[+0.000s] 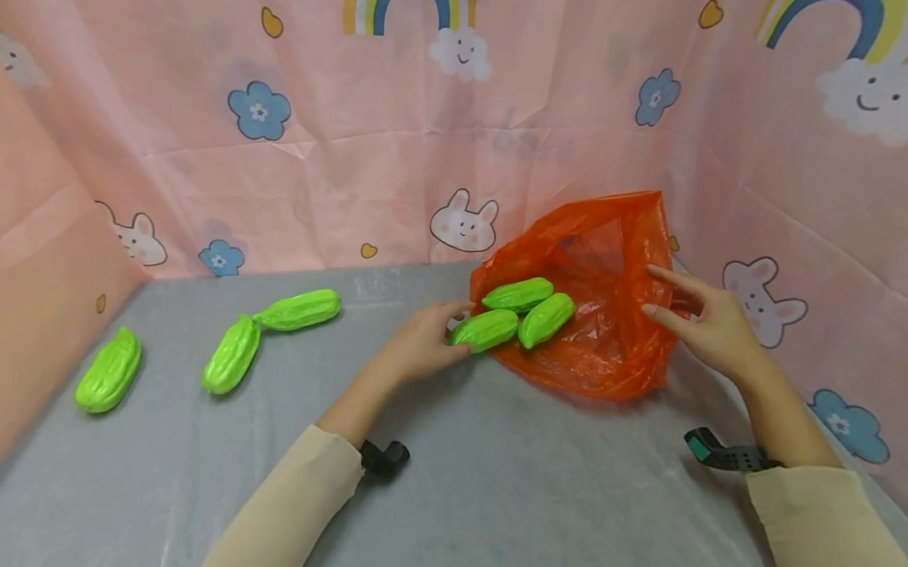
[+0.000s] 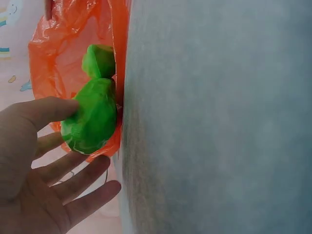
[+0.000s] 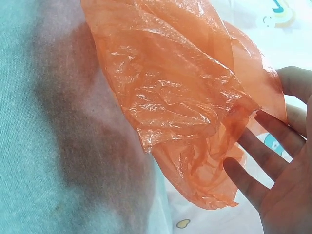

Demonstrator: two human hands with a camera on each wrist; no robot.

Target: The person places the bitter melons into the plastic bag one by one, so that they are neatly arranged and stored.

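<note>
My left hand (image 1: 422, 342) pinches a bright green ridged gourd (image 1: 486, 330) between thumb and fingers, at the mouth of an orange-red plastic bag (image 1: 594, 347). In the left wrist view the thumb lies on the near end of that gourd (image 2: 90, 117), and the lower fingers are spread. Two more such gourds (image 1: 518, 295) (image 1: 547, 320) lie just inside the bag. On the bag's right side, my right hand (image 1: 715, 326) holds the rim between thumb and fingers, and the mouth gapes to the left. The right wrist view shows the bag's crinkled outside (image 3: 165, 87).
At the left of the grey tabletop (image 1: 537, 487) lie three loose green gourds: one alone (image 1: 109, 371) and a pair (image 1: 231, 355) (image 1: 299, 310) touching end to end. A pink patterned cloth (image 1: 353, 155) stands as a wall behind and along both sides.
</note>
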